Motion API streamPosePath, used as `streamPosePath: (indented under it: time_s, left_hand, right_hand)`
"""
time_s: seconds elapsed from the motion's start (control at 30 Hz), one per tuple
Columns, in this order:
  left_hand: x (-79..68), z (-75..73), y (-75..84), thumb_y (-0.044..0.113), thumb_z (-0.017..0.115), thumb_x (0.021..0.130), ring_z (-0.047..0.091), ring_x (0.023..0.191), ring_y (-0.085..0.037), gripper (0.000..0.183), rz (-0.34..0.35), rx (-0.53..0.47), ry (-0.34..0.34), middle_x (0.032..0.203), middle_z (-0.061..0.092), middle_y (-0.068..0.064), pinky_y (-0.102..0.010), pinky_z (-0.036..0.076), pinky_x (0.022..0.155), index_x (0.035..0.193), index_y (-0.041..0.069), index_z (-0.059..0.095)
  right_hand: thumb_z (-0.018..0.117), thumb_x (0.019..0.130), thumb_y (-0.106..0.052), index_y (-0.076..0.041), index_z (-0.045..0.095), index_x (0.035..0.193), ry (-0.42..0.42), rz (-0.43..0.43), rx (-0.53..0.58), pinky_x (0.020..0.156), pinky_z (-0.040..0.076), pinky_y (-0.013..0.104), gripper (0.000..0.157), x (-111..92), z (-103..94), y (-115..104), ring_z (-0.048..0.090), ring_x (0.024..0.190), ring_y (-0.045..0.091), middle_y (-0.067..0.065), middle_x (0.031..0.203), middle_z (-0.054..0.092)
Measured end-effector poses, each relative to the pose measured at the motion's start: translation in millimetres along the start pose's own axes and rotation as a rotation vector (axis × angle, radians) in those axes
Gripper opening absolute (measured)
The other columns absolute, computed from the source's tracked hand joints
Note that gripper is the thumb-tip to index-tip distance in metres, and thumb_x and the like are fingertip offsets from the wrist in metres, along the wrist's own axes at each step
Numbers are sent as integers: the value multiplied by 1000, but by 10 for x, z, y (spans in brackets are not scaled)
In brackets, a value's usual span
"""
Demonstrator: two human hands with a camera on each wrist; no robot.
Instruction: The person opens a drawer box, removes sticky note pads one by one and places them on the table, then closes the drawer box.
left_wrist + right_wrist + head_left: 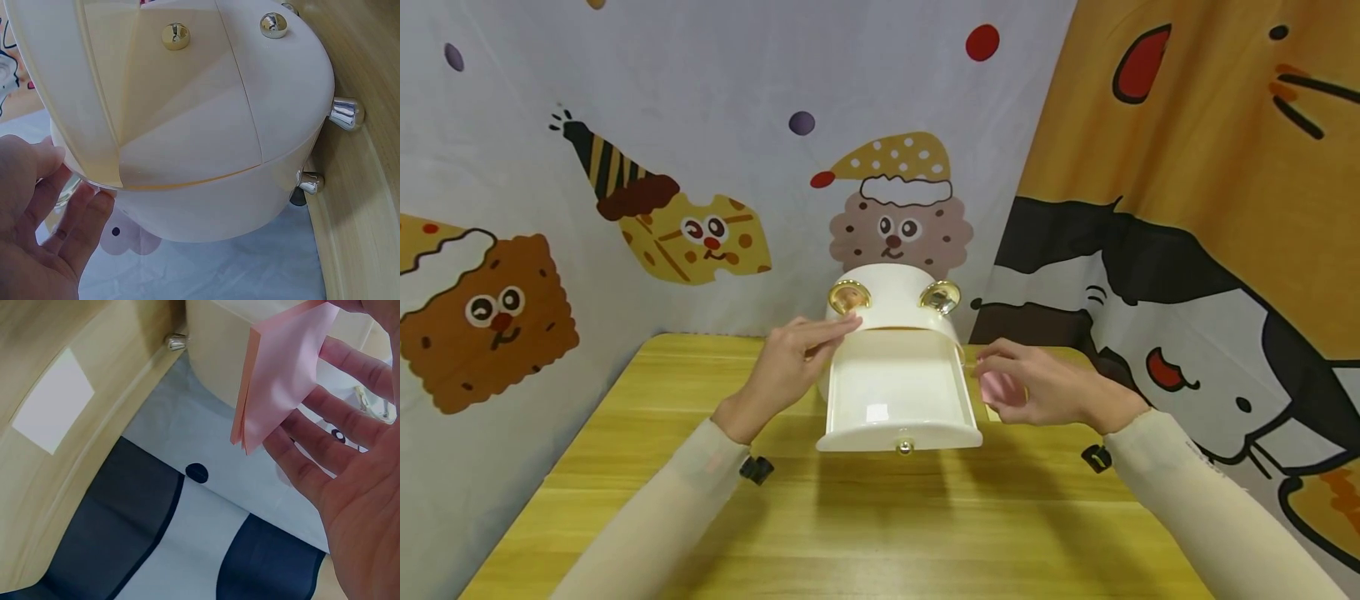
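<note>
A white rounded box [887, 292] with two gold ear-like rounds stands on the table, its front compartment [895, 379] open toward me. A gold knob [905, 447] sits on that compartment's front. My left hand [793, 362] touches the box's upper left edge; in the left wrist view its fingertips lie along the rim and side, fingers mostly extended. To the right of the box, my right hand [1041, 382] pinches a pink pad of sticky notes [284, 375]. The pad's layers part slightly at one corner. The thumb is mostly out of frame in the right wrist view.
A pale square of paper [55, 401] lies on the wooden table [887, 533] to the right of the box. Behind hangs a cloth printed with cartoon figures [700, 237]. Small metallic feet [347, 114] support the box.
</note>
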State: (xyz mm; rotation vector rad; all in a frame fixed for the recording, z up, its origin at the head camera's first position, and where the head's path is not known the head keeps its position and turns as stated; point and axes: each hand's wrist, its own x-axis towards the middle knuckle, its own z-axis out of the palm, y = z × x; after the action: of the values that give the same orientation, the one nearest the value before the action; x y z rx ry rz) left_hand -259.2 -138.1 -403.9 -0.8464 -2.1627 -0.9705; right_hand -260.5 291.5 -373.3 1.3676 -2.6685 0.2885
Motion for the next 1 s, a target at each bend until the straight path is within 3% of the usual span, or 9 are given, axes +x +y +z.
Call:
streamPosePath:
  time_s: [0.27,0.63,1.0]
  left_hand:
    - [-6,6,-13,1,82,107,54,72,-19,38,11,4,4,142,84,-3,-30,46,69,140,18,87]
    - [-12,3,-11,2,82,107,55,73,-20,37,0,6,0,143,84,-2,-31,46,68,141,18,86]
    - [-8,8,1,1,83,107,55,72,-19,38,12,6,8,143,84,-2,-31,46,69,141,18,87]
  right_hand:
    - [96,93,-24,-22,80,139,-35,57,20,102,70,48,49,-36,77,65,75,121,19,5,150,72]
    - [96,89,-19,-22,79,135,-20,51,48,102,71,50,49,-104,236,170,77,122,21,5,147,73]
    - [95,90,-20,-25,79,135,-57,113,62,104,70,55,47,-172,375,185,77,123,24,6,147,73]
